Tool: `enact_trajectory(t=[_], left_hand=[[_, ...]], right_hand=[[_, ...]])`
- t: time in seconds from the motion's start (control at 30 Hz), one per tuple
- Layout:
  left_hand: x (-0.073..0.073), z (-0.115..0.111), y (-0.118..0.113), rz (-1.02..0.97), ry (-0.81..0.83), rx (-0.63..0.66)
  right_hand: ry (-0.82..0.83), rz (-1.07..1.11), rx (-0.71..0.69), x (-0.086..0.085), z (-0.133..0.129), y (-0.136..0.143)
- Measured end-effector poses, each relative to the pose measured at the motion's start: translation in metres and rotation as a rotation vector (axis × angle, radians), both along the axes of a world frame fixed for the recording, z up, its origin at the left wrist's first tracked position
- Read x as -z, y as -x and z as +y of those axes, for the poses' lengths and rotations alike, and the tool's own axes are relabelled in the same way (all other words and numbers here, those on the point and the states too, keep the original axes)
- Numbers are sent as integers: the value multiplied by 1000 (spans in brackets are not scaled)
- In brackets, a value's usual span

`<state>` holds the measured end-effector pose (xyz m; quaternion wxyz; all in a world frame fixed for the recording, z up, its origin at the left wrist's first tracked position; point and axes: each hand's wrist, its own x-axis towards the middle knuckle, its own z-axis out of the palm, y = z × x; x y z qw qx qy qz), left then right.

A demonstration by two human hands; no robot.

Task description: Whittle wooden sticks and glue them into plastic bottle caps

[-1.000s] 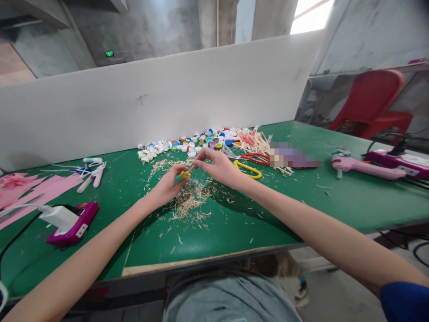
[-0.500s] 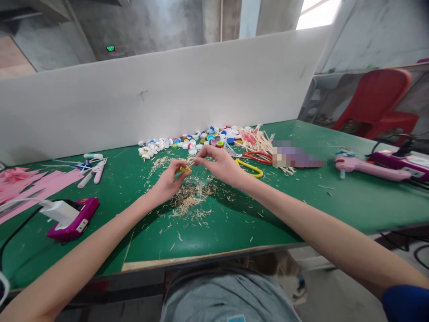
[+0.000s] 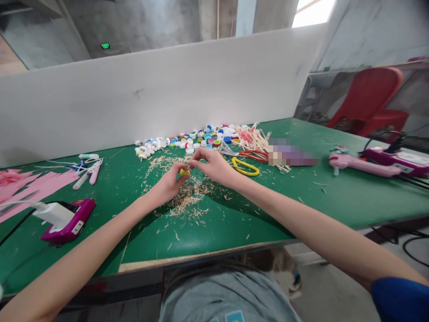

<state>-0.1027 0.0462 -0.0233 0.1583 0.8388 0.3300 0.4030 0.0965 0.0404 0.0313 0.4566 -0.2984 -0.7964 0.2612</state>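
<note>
My left hand (image 3: 168, 184) is closed, pinching a small yellow plastic piece (image 3: 184, 172) between thumb and fingertips; its exact kind is too small to tell. Meeting it from the right, my right hand (image 3: 214, 167) grips a thin wooden stick (image 3: 189, 167), mostly covered by the fingers. The stick's end is at the yellow piece. Below both hands lies a heap of wood shavings (image 3: 187, 199). Just right of my right hand are yellow-handled scissors (image 3: 247, 167) and red-handled scissors (image 3: 254, 154).
Colourful bottle caps (image 3: 208, 137) and wooden sticks (image 3: 256, 139) lie along the white partition (image 3: 201, 85). Left are pink sheets (image 3: 47, 190), pink-handled glue guns (image 3: 95, 172) and a purple power strip (image 3: 75, 221). Right are another pink glue gun (image 3: 365, 165) and power strip (image 3: 398, 161).
My right fingertips have come closer to the yellow piece, and less of the stick shows between the hands. The whole view has shifted slightly.
</note>
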Motion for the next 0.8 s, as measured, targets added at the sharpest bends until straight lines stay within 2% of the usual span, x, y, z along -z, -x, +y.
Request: enact_trajectory(t=[0.1, 0.23, 0.4, 0.6, 0.8], left_hand=[[-3, 1, -1, -20, -4, -21], [-16, 3, -1, -116, -37, -50], [-30, 0, 2, -103, -72, -122], [-28, 0, 9, 79, -90, -135], [-23, 5, 17, 168, 24, -59]], right_hand=[[-9, -19, 25, -1, 0, 0], [-10, -121, 43, -2, 3, -4], [-14, -299, 9, 8, 8, -3], [-126, -454, -14, 24, 10, 3], [-209, -520, 41, 42, 13, 6]])
